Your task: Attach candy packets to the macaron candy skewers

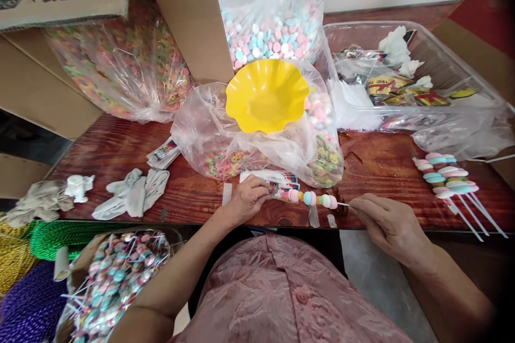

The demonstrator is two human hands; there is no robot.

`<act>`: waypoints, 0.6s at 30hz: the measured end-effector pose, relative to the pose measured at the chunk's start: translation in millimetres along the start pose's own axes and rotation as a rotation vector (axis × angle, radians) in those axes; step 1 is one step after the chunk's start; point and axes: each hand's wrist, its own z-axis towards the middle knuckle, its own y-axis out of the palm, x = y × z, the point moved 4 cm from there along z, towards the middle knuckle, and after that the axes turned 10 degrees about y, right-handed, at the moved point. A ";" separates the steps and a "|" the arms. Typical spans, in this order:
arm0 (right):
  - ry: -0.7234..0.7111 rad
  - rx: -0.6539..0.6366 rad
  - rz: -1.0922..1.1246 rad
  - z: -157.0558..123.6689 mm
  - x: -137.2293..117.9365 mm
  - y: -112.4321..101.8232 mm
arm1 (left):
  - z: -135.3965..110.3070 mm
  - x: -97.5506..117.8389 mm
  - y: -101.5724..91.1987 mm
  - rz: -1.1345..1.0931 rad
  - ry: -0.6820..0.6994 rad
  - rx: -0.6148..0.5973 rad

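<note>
My left hand [247, 198] is closed on a printed plastic wrapper [277, 186] at the table's front edge. My right hand [384, 221] pinches the white stick of a candy skewer [314, 198] strung with pink, blue, yellow and white sweets. The skewer's far end sits inside the wrapper's mouth. Both hands hover just over the wooden table [378, 166].
A yellow wavy bowl [265, 95] rests on open bags of candy [249, 144]. Several finished skewers [446, 174] lie at the right. A clear tub [442, 59] holds wrappers. Cardboard box [80, 0] with a candy bag left; grey gloves [132, 190]; box of wrapped skewers [116, 273] lower left.
</note>
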 end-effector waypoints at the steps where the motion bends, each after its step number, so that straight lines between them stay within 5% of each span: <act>1: -0.050 0.018 -0.049 2.5 -3.4 -3.1 | 0.6 1.7 0.1 0.020 0.032 -0.022; 8: -0.312 0.117 -0.229 5.6 -24.7 -0.6 | 8.0 10.7 -1.5 0.038 0.128 -0.121; 14: -0.188 0.171 -0.117 -5.5 -24.3 14.0 | 14.6 14.3 -5.5 -0.023 0.086 -0.098; 18: -0.123 0.260 -0.037 -10.1 -24.2 14.7 | 22.6 20.3 -7.7 0.044 0.093 -0.197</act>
